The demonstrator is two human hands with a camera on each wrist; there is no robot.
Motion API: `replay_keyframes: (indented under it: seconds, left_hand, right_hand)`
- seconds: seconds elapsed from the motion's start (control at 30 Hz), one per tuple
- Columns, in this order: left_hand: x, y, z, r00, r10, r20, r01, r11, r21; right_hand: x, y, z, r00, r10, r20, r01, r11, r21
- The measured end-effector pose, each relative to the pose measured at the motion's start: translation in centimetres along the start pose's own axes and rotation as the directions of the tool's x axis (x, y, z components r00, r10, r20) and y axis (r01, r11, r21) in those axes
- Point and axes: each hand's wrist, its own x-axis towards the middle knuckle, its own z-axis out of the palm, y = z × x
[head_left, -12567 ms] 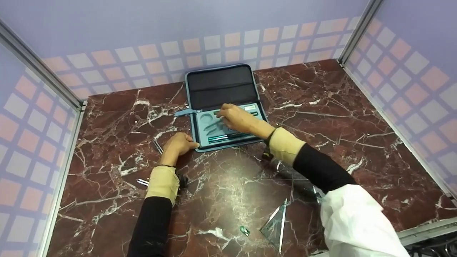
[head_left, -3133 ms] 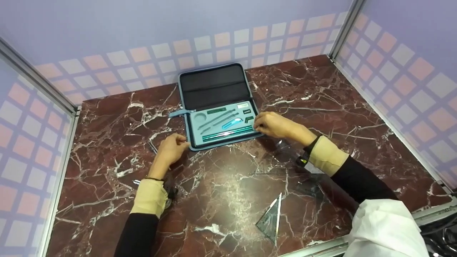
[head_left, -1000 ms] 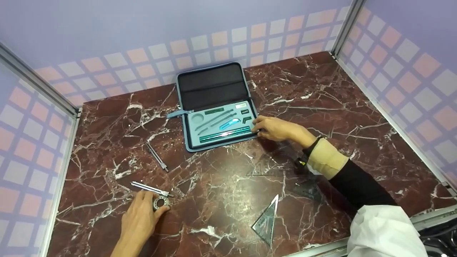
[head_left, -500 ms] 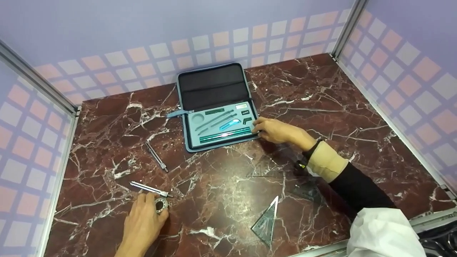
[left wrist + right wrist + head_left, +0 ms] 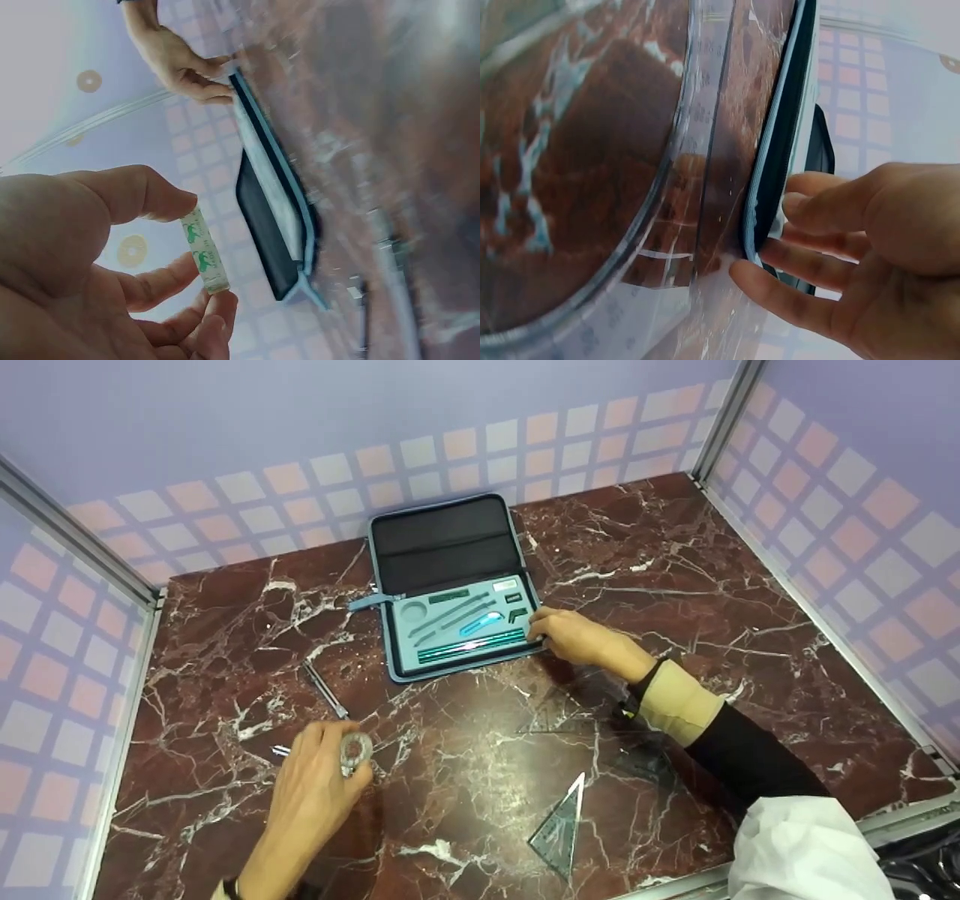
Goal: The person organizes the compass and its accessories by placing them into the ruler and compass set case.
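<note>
My left hand (image 5: 311, 776) pinches a small pale ring (image 5: 365, 744) between thumb and fingers above the front left of the table. Up close in the left wrist view, the ring's rim (image 5: 205, 251) carries green animal prints. My right hand (image 5: 577, 639) grips the right front edge of an open blue zip case (image 5: 450, 556), thumb inside and fingers outside. In its pale tray lie green pencils (image 5: 470, 646), a blue knife-like tool (image 5: 480, 623), a white eraser (image 5: 505, 584) and small dark green pieces. A round recess and two long slots in the tray hold nothing.
One metal compass-like tool (image 5: 325, 690) lies left of the case; another (image 5: 280, 751) is mostly hidden by the left hand. A triangular set square (image 5: 559, 832) is at the front. Clear plastic drawing pieces (image 5: 559, 721) lie below the right arm. Walls enclose three sides.
The left hand went from the case's corner to the ring, picked it up, and has lifted it forward and right. The right hand stays on the case. A small green item left the front of the table.
</note>
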Motion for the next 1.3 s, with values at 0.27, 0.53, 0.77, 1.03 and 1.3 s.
replay_keyframes:
  seconds: [0.27,0.53,0.77,1.03,1.3]
  left_hand:
    - [5.4,1.3,-1.0,0.998,-0.001,0.068,0.003,0.999,-0.035]
    - [10.6,1.3,-0.2,0.99,-0.017,0.141,0.024,0.998,-0.049]
    - [14.0,0.6,1.7,0.983,-0.062,0.175,0.084,0.989,-0.118]
    - [17.5,-0.9,3.8,0.976,-0.105,0.189,0.138,0.975,-0.174]
    - [19.9,-2.1,6.2,0.975,-0.089,0.201,0.126,0.976,-0.177]
  right_hand:
    - [0.0,-0.1,0.1,1.0,0.015,-0.003,-0.015,1.0,-0.013]
    - [0.2,-0.3,-0.1,1.0,-0.006,0.003,0.006,1.0,-0.018]
    - [0.0,-0.2,-0.1,0.999,-0.051,0.013,0.051,0.999,-0.015]
    - [0.0,-0.3,-0.2,0.999,-0.032,0.019,0.032,0.999,-0.021]
    - [-0.2,-0.3,-0.4,0.999,-0.001,0.052,0.002,1.0,-0.016]
